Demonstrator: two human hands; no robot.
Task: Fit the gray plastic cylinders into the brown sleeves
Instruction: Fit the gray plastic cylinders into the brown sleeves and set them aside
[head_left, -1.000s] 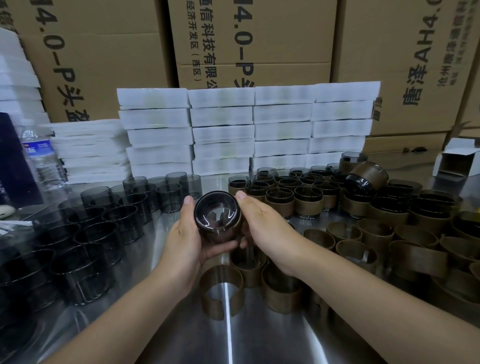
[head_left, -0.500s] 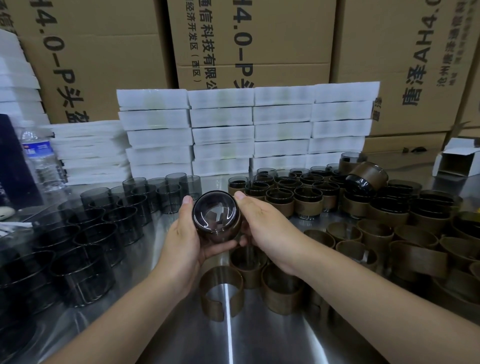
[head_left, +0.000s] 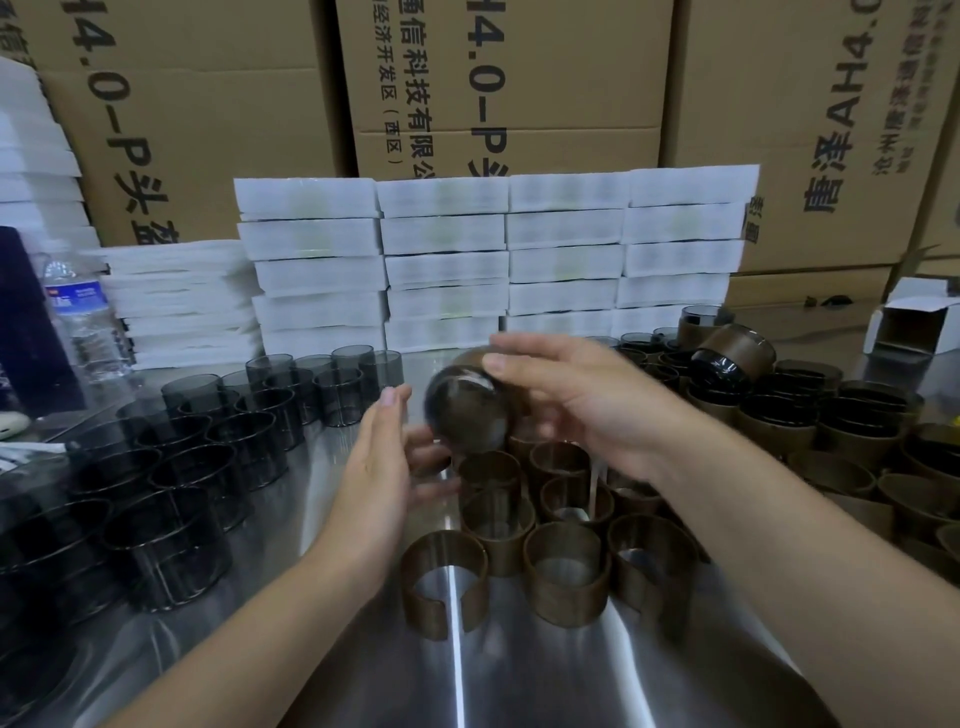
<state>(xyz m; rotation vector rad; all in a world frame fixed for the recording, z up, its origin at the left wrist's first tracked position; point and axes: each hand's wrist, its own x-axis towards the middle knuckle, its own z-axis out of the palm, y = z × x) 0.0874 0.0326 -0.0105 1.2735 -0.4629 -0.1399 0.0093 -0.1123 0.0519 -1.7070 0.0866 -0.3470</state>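
Note:
My right hand (head_left: 587, 405) grips a gray cylinder seated in a brown sleeve (head_left: 467, 408), held tilted above the table with its round end facing me. My left hand (head_left: 387, 457) is off it, fingers spread, just left of and below the piece. Empty brown sleeves (head_left: 566, 577) stand in a cluster on the steel table under both hands; the nearest one (head_left: 444, 584) shows its open slit. Bare gray cylinders (head_left: 171, 545) fill the left side. Finished sleeved cylinders (head_left: 779, 410) are stacked at the right back.
Stacks of white trays (head_left: 441, 260) line the back in front of cardboard boxes (head_left: 509, 83). A water bottle (head_left: 83, 317) stands at the left. A small white open box (head_left: 914, 322) sits at the right. The steel table (head_left: 519, 675) shines in front.
My left hand has let go of the sleeved cylinder and opened. My right hand has carried the piece up and to the right, turning it.

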